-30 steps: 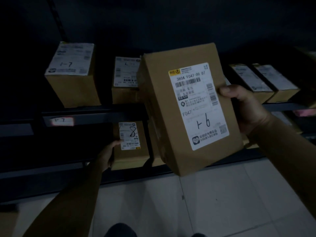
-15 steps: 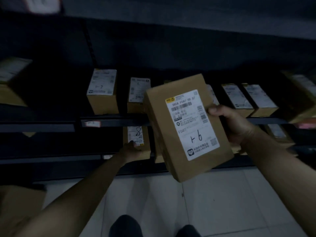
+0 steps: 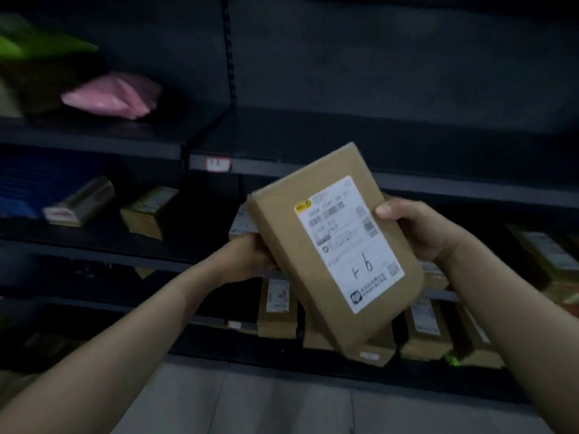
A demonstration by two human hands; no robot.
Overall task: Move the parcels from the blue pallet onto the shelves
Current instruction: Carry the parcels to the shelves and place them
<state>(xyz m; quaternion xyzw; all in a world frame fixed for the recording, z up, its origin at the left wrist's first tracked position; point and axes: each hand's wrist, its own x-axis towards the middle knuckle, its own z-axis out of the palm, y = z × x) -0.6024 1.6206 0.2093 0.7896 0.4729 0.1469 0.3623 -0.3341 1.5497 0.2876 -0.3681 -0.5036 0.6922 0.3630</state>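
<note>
Parcel (image 3: 335,249), gripped by left hand (image 3: 250,255) and right hand (image 3: 419,227), hides blurred boxes (image 3: 277,308).

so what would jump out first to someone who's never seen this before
The brown parcel fills the middle, tilted, its white label with a handwritten mark facing the camera. The left hand grips its left edge and the right hand its right. Behind it run dark shelves, with a pink bag on an upper shelf at left and a row of boxed parcels standing on a lower shelf.
</note>
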